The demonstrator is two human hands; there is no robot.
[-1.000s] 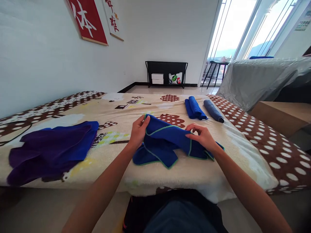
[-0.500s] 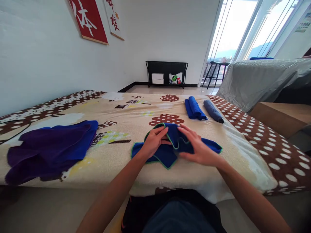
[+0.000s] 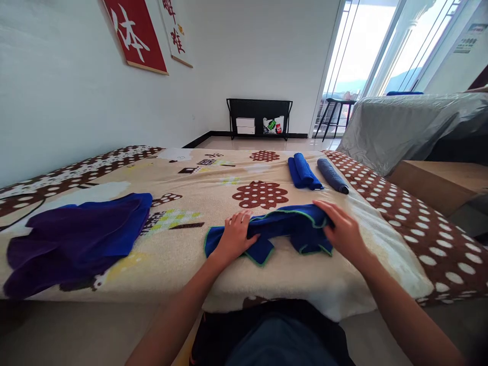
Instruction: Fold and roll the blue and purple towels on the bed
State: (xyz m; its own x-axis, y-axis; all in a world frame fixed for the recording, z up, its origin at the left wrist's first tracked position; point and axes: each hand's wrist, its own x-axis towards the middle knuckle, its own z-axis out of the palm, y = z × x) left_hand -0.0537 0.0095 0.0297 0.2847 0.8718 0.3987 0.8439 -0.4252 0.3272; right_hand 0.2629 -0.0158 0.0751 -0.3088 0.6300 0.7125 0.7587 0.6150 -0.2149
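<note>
Blue cloth (image 3: 284,223), bunched a half-second ago, now stretches sideways, gripped by both hands (image 3: 237,235) (image 3: 345,231).

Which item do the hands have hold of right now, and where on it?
The green-edged blue cloth: the left hand has it left of its middle, the right hand by the upper edge near its right end.

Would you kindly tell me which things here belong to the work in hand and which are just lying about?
In the work:
- green-edged blue cloth, between left hand and right hand
- probably blue roll, grey-blue roll, loose purple cloth

Lying about:
- cardboard box
- black stool
- black rack
</note>
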